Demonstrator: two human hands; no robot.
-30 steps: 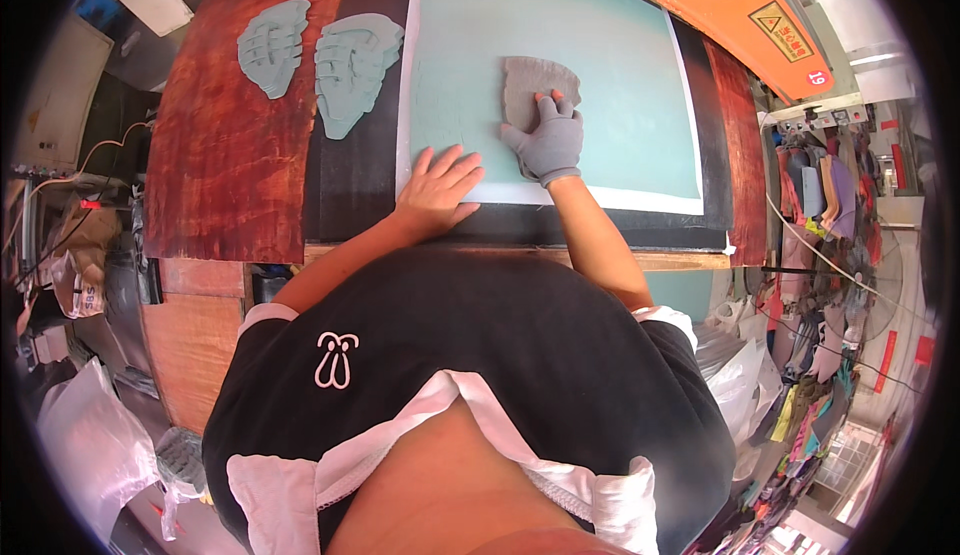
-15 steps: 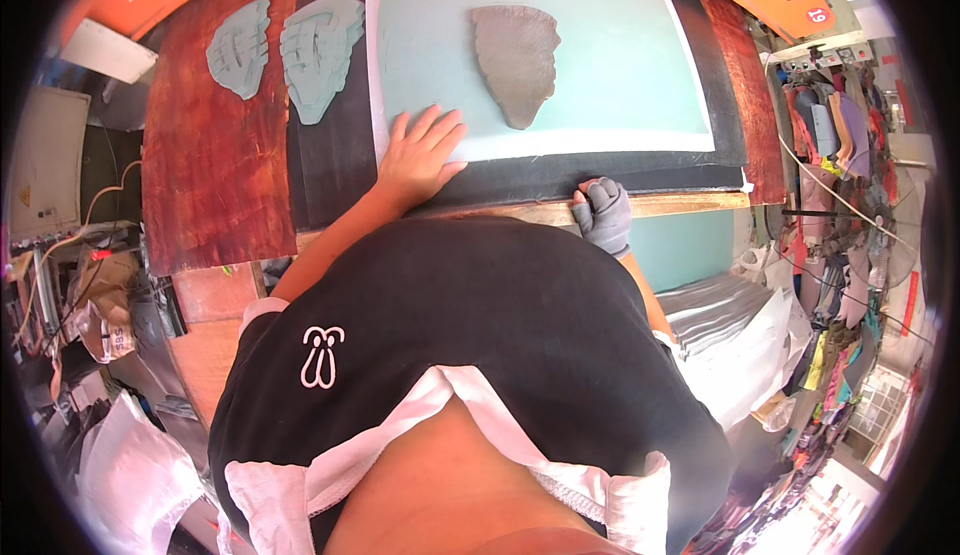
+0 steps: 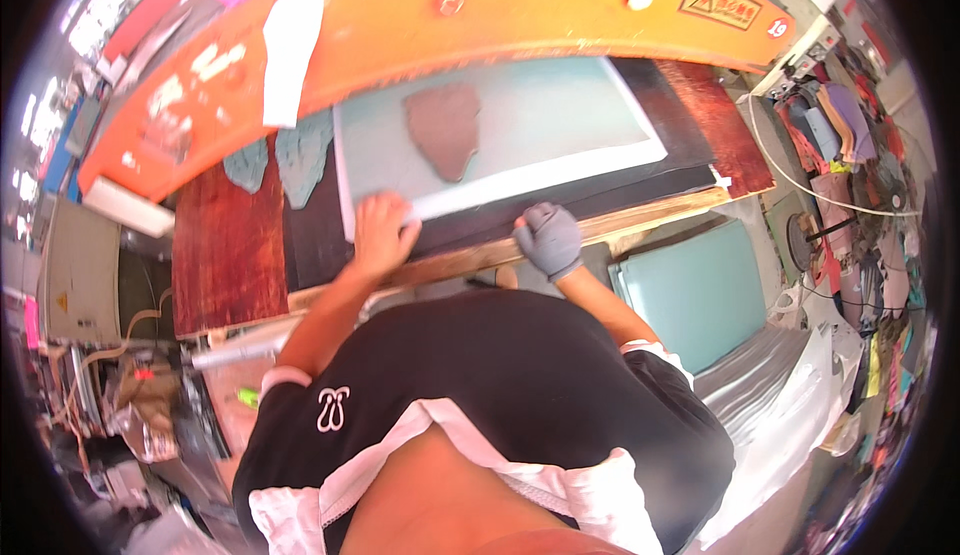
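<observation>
The brown slab (image 3: 443, 133) lies on the pale sheet (image 3: 545, 115), beyond and between both hands; the left hand (image 3: 384, 235) rests unclenched by the sheet's near corner, the gloved right hand (image 3: 550, 240) curled into a fist.

Warning label (image 3: 720, 3), number sticker (image 3: 778, 28), on orange beam (image 3: 550, 5)
</observation>
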